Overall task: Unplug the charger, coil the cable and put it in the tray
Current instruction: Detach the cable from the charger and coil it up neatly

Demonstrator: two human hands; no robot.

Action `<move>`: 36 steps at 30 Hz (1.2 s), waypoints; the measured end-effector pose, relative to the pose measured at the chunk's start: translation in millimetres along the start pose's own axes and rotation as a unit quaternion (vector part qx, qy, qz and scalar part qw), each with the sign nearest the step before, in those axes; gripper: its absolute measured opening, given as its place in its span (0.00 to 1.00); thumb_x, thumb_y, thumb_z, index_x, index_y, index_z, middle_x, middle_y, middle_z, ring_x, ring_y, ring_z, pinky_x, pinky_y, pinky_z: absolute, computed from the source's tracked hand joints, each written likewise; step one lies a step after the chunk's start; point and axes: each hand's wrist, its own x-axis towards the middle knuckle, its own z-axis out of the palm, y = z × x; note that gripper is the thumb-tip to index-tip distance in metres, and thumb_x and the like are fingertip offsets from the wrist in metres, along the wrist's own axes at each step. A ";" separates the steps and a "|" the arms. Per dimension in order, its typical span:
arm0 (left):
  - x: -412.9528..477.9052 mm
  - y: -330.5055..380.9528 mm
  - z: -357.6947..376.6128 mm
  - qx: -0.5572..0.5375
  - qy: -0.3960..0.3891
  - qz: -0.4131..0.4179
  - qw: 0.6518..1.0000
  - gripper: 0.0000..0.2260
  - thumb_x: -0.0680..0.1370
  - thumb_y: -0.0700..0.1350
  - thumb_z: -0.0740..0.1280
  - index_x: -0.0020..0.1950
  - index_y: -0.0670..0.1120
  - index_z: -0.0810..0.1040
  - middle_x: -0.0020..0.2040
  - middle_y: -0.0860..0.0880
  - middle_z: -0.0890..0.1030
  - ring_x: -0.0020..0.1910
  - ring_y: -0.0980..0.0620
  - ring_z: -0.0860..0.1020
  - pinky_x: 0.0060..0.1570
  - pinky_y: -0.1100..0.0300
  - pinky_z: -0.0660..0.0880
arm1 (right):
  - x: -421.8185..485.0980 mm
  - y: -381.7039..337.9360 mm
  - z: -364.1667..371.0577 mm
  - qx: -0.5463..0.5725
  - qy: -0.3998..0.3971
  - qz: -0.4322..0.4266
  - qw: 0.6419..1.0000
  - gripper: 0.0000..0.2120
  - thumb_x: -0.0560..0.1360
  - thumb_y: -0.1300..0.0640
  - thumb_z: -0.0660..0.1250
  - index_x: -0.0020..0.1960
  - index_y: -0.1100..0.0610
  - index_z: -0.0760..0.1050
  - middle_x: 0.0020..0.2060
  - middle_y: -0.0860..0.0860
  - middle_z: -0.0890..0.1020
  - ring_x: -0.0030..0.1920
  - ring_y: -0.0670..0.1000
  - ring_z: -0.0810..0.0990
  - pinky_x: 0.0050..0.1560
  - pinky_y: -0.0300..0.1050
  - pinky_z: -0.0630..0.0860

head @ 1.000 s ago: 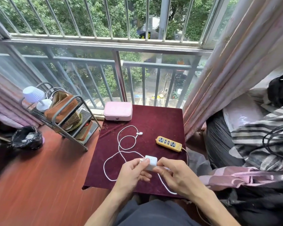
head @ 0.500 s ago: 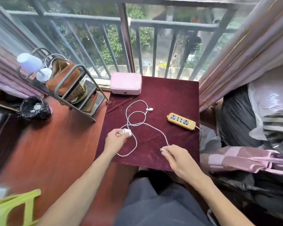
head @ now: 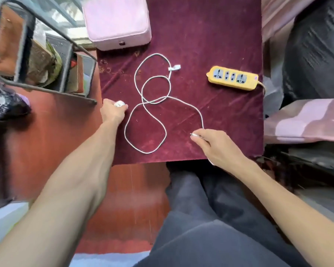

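**Entry: white charger and cable, detached, cable uncoiled — snag and slip hazards**

- Left hand: fingers curled closed over the white charger, pressed at the table's left edge. Only a sliver of the charger shows beyond the fingertips.
- Right hand: thumb and forefinger pinched narrow on one cable plug end, which juts just past the fingertips.
- Cable: runs from the right fingertips up and leftward in loose overlapping loops lying between the two hands; its other end connector lies well beyond both sets of fingers.
- Power strip: yellow, beyond the right fingers, nothing plugged in.
- Pink box: lid closed, beyond the left fingers. Probably the tray; cannot confirm.

Hazards, as judged:
1. Loops cross each other; pulling from the pinched end could tighten them into a knot.
2. The charger sits at the table edge; a loosened grip could drop it to the floor.
3. The narrow pinch on the small plug may slip under tension.
4. The velvet cloth may drag against the cable and bunch.
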 end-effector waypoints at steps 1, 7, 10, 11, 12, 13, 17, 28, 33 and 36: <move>3.1 -0.9 4.1 0.003 0.002 0.001 1.000 0.23 0.73 0.52 0.75 0.63 0.43 0.75 0.63 0.42 0.80 0.63 0.42 0.78 0.63 0.52 0.73 | 0.4 2.6 1.8 0.000 0.001 0.001 1.000 0.14 0.86 0.48 0.62 0.46 0.52 0.78 0.33 0.47 0.78 0.38 0.51 0.78 0.46 0.52 0.78; -18.6 1.4 -1.9 0.037 0.013 0.024 0.999 0.30 0.73 0.55 0.75 0.70 0.44 0.71 0.67 0.40 0.76 0.66 0.40 0.75 0.67 0.49 0.70 | -11.9 2.9 -6.7 -0.039 0.017 -0.021 0.999 0.13 0.85 0.48 0.63 0.51 0.54 0.82 0.37 0.50 0.80 0.41 0.53 0.79 0.48 0.54 0.79; -77.1 19.9 -14.4 -0.002 0.026 0.086 0.996 0.17 0.77 0.53 0.69 0.59 0.44 0.76 0.59 0.40 0.81 0.60 0.41 0.79 0.57 0.53 0.74 | -32.0 -13.4 -28.6 -0.165 0.077 -0.105 0.978 0.06 0.81 0.52 0.72 0.53 0.52 0.86 0.38 0.51 0.74 0.39 0.55 0.75 0.42 0.52 0.74; -103.7 28.9 -17.4 -0.034 -0.026 0.089 0.995 0.13 0.79 0.53 0.67 0.53 0.44 0.78 0.54 0.41 0.84 0.53 0.43 0.83 0.49 0.56 0.75 | -40.3 -22.2 -37.8 -0.215 0.104 -0.135 0.962 0.04 0.79 0.52 0.74 0.51 0.52 0.86 0.37 0.52 0.73 0.38 0.56 0.74 0.41 0.51 0.71; -135.2 39.0 -20.9 -0.067 -0.112 0.077 0.988 0.13 0.81 0.54 0.65 0.49 0.45 0.79 0.50 0.42 0.86 0.46 0.46 0.85 0.41 0.59 0.75 | -50.6 -33.9 -49.2 -0.257 0.121 -0.158 0.946 0.03 0.79 0.52 0.75 0.50 0.50 0.86 0.35 0.52 0.73 0.37 0.55 0.74 0.40 0.49 0.66; -168.9 47.9 -24.7 -0.093 -0.207 0.061 0.972 0.17 0.83 0.56 0.62 0.48 0.44 0.81 0.47 0.42 0.87 0.39 0.49 0.85 0.37 0.60 0.75 | -62.6 -45.3 -61.2 -0.286 0.138 -0.176 0.932 0.02 0.79 0.51 0.75 0.49 0.49 0.85 0.34 0.51 0.73 0.36 0.54 0.73 0.41 0.48 0.63; -295.5 71.5 -38.2 -0.226 -0.442 0.007 0.868 0.28 0.82 0.66 0.56 0.55 0.43 0.84 0.46 0.44 0.89 0.40 0.53 0.86 0.43 0.59 0.80 | -121.8 -83.2 -107.2 -0.300 0.201 -0.235 0.902 0.07 0.78 0.58 0.72 0.53 0.46 0.84 0.32 0.48 0.73 0.34 0.52 0.73 0.41 0.48 0.66; -416.0 109.6 -74.5 -0.400 -0.493 0.112 0.764 0.11 0.81 0.38 0.62 0.57 0.37 0.81 0.38 0.47 0.82 0.33 0.53 0.80 0.37 0.61 0.77 | -211.9 -80.5 -118.4 -0.174 0.203 -0.386 0.883 0.16 0.72 0.61 0.63 0.54 0.48 0.83 0.50 0.45 0.83 0.44 0.50 0.81 0.45 0.45 0.72; -436.3 110.2 -93.0 -0.444 -0.489 0.151 0.735 0.12 0.75 0.35 0.57 0.50 0.42 0.79 0.30 0.50 0.70 0.22 0.57 0.64 0.21 0.66 0.58 | -190.8 -63.6 -155.9 0.036 0.276 -0.256 0.926 0.25 0.76 0.69 0.68 0.66 0.45 0.77 0.58 0.41 0.77 0.48 0.46 0.80 0.54 0.41 0.77; -455.3 108.8 -111.8 -0.440 -0.549 0.198 0.683 0.08 0.76 0.42 0.62 0.46 0.45 0.81 0.26 0.53 0.66 0.18 0.60 0.60 0.18 0.68 0.55 | -166.0 -86.1 -161.1 -0.010 0.148 -0.282 0.948 0.25 0.76 0.66 0.70 0.71 0.50 0.78 0.63 0.47 0.78 0.57 0.41 0.80 0.64 0.34 0.73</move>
